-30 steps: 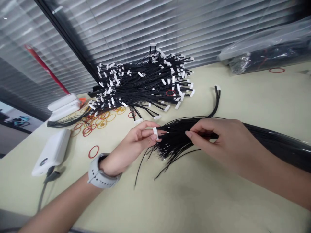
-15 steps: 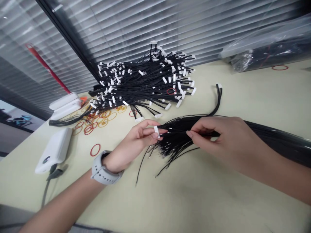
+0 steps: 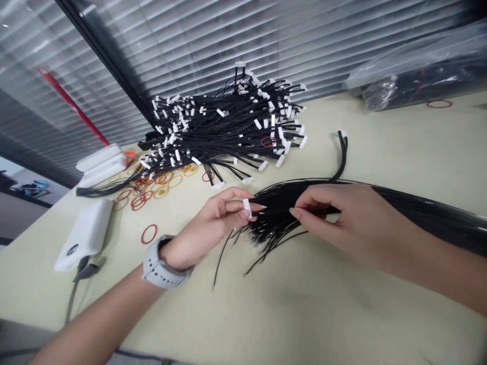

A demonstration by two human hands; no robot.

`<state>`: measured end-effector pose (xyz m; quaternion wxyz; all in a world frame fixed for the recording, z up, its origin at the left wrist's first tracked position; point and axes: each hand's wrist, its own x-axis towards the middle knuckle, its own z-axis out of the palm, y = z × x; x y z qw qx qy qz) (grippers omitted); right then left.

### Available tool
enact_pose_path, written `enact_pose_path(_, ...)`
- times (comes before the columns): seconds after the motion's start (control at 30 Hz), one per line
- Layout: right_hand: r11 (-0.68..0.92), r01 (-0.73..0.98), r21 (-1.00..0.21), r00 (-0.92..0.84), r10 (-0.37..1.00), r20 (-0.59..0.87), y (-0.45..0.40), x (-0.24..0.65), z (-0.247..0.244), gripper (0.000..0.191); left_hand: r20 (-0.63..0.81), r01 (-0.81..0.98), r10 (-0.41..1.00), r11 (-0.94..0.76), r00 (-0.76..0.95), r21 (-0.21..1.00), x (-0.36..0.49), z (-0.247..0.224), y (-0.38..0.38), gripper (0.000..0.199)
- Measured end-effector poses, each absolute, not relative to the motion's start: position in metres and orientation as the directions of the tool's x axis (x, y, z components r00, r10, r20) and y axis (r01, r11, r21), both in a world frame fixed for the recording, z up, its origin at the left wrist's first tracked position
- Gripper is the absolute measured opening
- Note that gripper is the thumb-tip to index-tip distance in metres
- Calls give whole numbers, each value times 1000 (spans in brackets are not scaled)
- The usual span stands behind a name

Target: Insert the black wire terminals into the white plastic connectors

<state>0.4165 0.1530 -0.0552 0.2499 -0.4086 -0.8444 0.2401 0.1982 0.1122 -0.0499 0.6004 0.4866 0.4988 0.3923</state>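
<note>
Head view: left hand (image 3: 203, 223) holds white connector (image 3: 247, 208), long axis roughly upright.

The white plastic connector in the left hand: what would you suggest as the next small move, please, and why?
Probably insert one metal-tipped black wire into the white plastic connector: the left hand holds it beside the wires the right hand pinches.

1 left hand (image 3: 213, 218), 1 right hand (image 3: 338, 218), 1 white connector (image 3: 247, 208)
</note>
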Motion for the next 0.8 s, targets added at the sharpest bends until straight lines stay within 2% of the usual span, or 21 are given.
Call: enact_pose_path(0.8, 630, 522, -575, -596, 752, 281, 150, 413, -56, 15, -234, -4, 945, 242, 228, 970, 204, -44, 108, 18)
